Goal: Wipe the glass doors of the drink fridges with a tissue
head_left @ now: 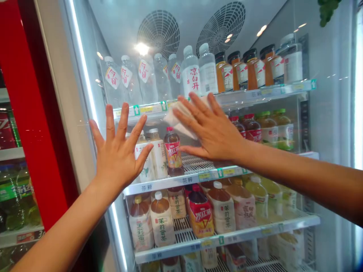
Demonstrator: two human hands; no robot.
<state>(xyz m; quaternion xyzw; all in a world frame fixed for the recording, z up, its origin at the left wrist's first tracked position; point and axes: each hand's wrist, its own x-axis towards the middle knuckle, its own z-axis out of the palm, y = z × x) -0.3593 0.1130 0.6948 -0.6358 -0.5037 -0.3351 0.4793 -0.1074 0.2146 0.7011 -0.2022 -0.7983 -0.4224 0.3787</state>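
My left hand is open, its fingers spread wide against the glass door of a drinks fridge. My right hand lies flat over a white wiping cloth and holds it to the same glass, fingers stretched out and slightly blurred. Part of the cloth is hidden under the palm. Behind the glass, near my left hand, stand pale-labelled tea bottles and a red-labelled iced tea bottle. Clear water bottles are on the shelf above my right hand.
Amber bottles with black caps stand upper right inside. More tea bottles fill lower shelves. Two round fan grilles are at the back. A light strip runs down the left edge, beside a red fridge frame.
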